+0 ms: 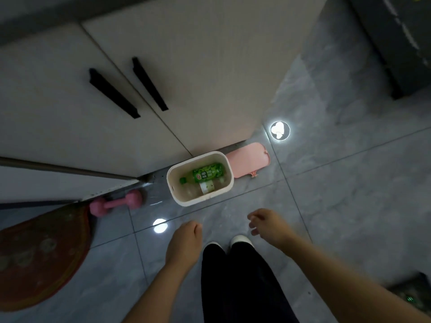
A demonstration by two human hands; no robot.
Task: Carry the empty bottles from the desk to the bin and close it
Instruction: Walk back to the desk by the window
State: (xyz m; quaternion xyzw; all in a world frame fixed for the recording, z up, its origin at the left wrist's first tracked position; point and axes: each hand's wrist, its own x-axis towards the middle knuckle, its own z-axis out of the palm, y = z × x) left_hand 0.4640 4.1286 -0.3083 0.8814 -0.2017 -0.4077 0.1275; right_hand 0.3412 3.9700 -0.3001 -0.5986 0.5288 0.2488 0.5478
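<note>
A small white bin (200, 178) stands open on the grey tiled floor (338, 183), right at the foot of a pale cabinet (140, 89) with two long black handles (114, 93). Two bottles lie on their sides inside the bin: a green-labelled bottle (205, 174) with a green cap towards the back, and a clear bottle (203, 186) with a white label just in front of it, the two touching. The bin's pink lid (248, 162) lies flat on the floor just beside the bin on its right, against the cabinet base. Both hands hang over the floor on the near side of the bin, well apart from it and holding nothing: the left hand (184, 241) has its fingers loosely curled downward, and the right hand (268, 226) is relaxed with fingers slightly spread. Between the forearms show dark trousers (240, 283) and a white shoe toe (240, 240). To the left of the bin a pink dumbbell (115, 202) lies on the floor, near the edge of a reddish round mat (39, 252).
</note>
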